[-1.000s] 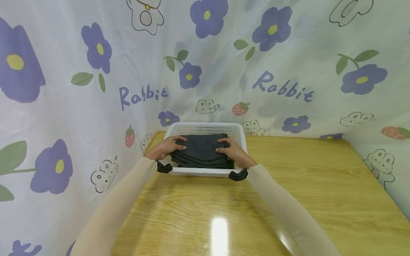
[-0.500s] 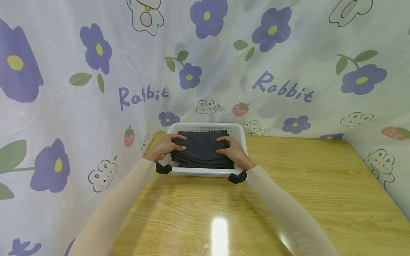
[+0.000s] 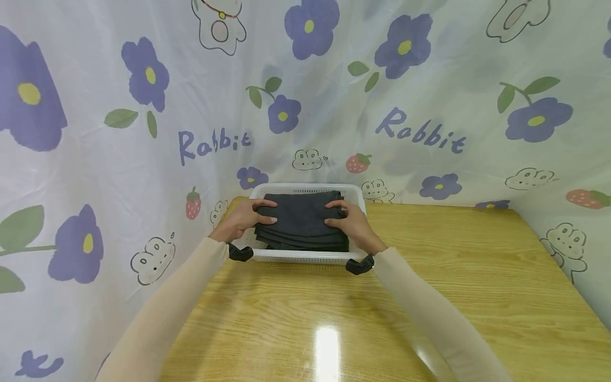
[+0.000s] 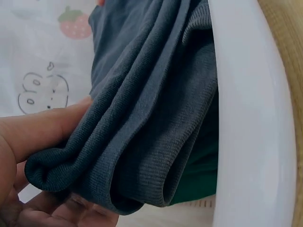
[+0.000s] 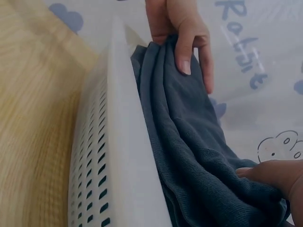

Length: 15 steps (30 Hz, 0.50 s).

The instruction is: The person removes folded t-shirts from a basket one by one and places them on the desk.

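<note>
Dark cloth [image 3: 302, 218], long axis left-to-right

Left hand [image 3: 244, 215] and right hand [image 3: 354, 225] gripping at the basket [image 3: 303, 255].
One at either end; sleeved forearms [image 3: 422, 297] slant in from its near side.

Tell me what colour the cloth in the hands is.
The cloth is dark bluish grey, clearest in the left wrist view.

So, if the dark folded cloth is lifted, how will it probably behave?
The dark folded cloth is probably floppy, since its layers curve softly. It may come unfolded, because the layered edges look loose. Its ribbed texture suggests little slipping.
</note>
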Available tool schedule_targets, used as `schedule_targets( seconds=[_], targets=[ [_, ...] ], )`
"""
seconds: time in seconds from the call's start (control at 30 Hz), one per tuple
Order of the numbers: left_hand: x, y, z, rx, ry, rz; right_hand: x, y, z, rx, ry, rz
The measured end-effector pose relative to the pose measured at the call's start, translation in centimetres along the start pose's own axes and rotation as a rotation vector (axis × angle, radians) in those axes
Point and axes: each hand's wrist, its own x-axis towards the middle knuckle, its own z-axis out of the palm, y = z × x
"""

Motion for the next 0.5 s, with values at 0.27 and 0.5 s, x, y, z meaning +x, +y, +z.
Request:
schedule_targets(
  seconds=[0.27,0.5],
  targets=[
    [-0.7,0.9,0.5,-0.032,-0.011,0.034,-0.8,-0.5,-1.4,0.003,-0.010,0.005],
    [-0.8,1.6,1.0,-0.060,-0.017,0.083,-1.4,-0.9,-2.8,0.021,-0.035,-0.013]
  ],
)
